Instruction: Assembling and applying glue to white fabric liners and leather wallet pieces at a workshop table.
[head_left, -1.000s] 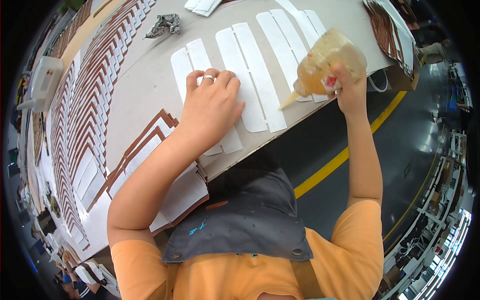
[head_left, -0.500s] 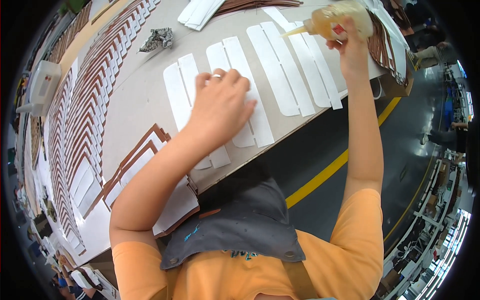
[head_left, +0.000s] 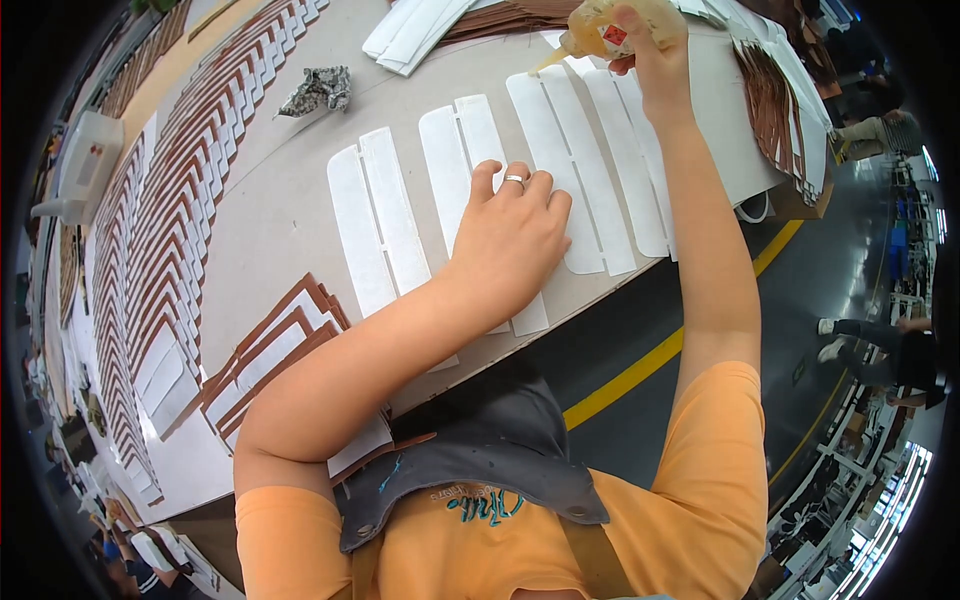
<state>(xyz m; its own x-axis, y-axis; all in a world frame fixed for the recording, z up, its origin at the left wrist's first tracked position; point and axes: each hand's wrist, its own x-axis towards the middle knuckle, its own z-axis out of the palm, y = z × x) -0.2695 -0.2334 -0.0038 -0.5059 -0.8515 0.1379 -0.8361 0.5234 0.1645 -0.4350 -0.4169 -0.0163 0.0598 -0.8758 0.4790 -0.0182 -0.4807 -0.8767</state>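
My right hand (head_left: 648,55) grips a clear squeeze bottle (head_left: 590,30) of yellowish liquid, tilted so its thin nozzle points down and left. The nozzle tip is at the top end of a white two-strip panel (head_left: 560,150), third from the left; whether it touches I cannot tell. My left hand (head_left: 518,235), with a ring on one finger, is palm down over the lower part of the second white panel (head_left: 470,135). Its fingers are loosely bent and apart, their tips partly hidden. Another white panel (head_left: 365,215) lies to the left, and one more (head_left: 625,150) is partly behind my right arm.
Long overlapping rows of brown-edged white pieces (head_left: 190,200) cover the table's left side. A smaller stack (head_left: 285,345) lies beside my left forearm. Crumpled foil-like material (head_left: 318,90) sits farther back. Brown strips (head_left: 775,115) are piled right. A white container (head_left: 85,170) stands far left.
My right hand has brought the bottle left, putting its nozzle at the third panel's top. My left hand has shifted right and slightly down. The table appears slightly lower in view.
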